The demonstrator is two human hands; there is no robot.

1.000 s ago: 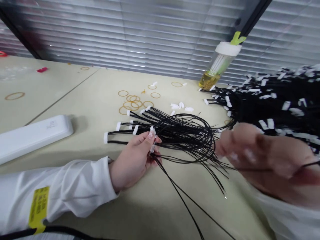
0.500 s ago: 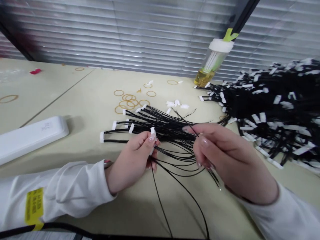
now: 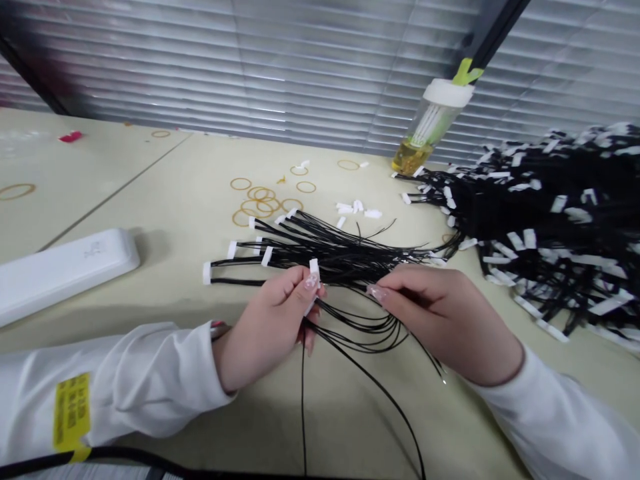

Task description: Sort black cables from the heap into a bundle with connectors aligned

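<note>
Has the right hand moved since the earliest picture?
Yes: judged against the bottle, the right hand has moved left, nearer the left hand.

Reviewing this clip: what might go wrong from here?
The white connector is pinched in the left hand, so it might slip if its wires are tugged.

The right hand is close over the black wire bundle, so strands might snag or tangle.

Small white pieces lie loose beyond the bundle and might get brushed aside.
</note>
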